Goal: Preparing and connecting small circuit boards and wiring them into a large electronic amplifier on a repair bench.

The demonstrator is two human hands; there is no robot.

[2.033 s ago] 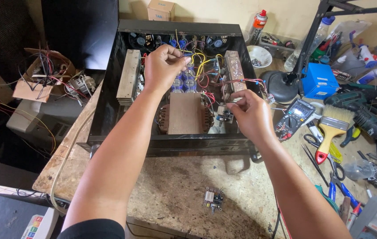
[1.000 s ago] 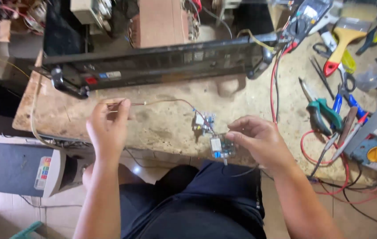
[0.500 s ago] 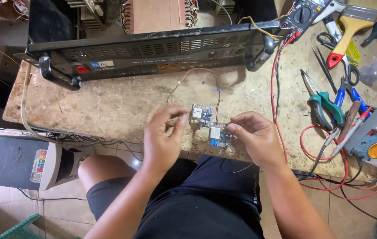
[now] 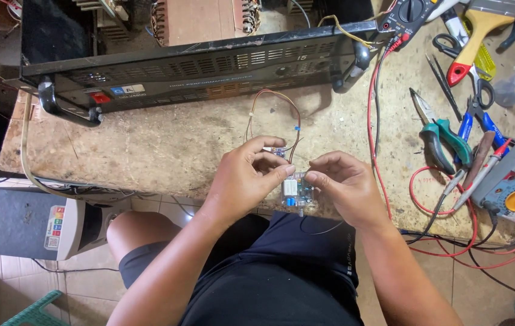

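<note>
Together, left hand (image 4: 242,178), right hand (image 4: 342,184), one circuit board (image 4: 294,191), two pliers (image 4: 444,134).

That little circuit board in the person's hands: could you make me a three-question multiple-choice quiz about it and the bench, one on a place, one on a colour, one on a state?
1. Where is the small circuit board?
A. Inside the black amplifier case
B. Between both hands at the bench's near edge
C. On the floor

2. What colour are the handles of the pliers right of the hands?
A. Green
B. White
C. Pink

3. How is the board held?
A. Lying untouched
B. Gripped by one hand only
C. Pinched by the fingers of the left hand and the right hand

Answers:
1 B: the board sits between the hands, in front of the black amplifier case.
2 A: the grips are green.
3 C: both hands' fingertips meet on it.
</note>
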